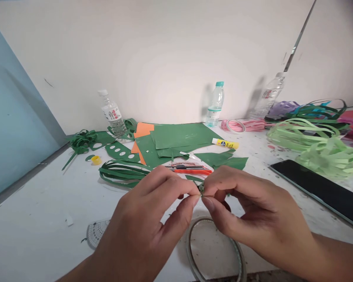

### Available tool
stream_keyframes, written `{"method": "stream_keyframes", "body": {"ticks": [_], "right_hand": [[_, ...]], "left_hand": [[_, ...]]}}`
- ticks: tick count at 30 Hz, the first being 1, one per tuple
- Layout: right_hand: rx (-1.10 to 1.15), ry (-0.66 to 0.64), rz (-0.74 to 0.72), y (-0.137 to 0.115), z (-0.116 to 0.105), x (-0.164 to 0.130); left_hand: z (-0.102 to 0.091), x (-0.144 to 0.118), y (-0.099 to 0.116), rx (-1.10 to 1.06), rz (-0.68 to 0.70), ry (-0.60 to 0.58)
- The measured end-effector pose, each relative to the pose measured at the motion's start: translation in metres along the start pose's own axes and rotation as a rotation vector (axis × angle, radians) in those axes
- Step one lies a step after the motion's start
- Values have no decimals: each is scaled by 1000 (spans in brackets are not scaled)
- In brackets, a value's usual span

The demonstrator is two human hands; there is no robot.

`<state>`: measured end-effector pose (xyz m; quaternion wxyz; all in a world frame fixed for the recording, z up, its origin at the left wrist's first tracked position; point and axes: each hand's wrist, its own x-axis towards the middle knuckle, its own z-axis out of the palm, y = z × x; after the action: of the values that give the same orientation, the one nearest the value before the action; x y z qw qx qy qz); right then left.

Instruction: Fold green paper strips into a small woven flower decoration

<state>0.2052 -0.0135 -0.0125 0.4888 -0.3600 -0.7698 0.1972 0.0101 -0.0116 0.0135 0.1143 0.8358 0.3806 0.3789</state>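
Observation:
My left hand and my right hand meet above the table, each with thumb and forefinger pinched together. Between the fingertips shows a tiny bit of a small green paper piece; the rest of it is hidden. Under my hands lies a roll of tape. Just beyond them are an orange utility knife and a bundle of green paper strips. A clear protractor is partly covered by my left wrist.
Green paper sheets, an orange sheet and a yellow glue stick lie farther back. Water bottles stand along the wall. On the right are a black phone and light green strips. A yellow cap sits left.

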Motion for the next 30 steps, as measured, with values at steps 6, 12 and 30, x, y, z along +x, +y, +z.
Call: {"method": "stream_keyframes", "body": {"ticks": [6, 12, 30], "right_hand": [[-23, -4, 1, -1, 1, -1], [-51, 2, 37, -2, 0, 0], [-143, -1, -77, -2, -1, 0]], "left_hand": [[1, -1, -2, 3, 23, 3], [2, -3, -5, 13, 25, -4], [3, -2, -1, 22, 2, 0]]}}
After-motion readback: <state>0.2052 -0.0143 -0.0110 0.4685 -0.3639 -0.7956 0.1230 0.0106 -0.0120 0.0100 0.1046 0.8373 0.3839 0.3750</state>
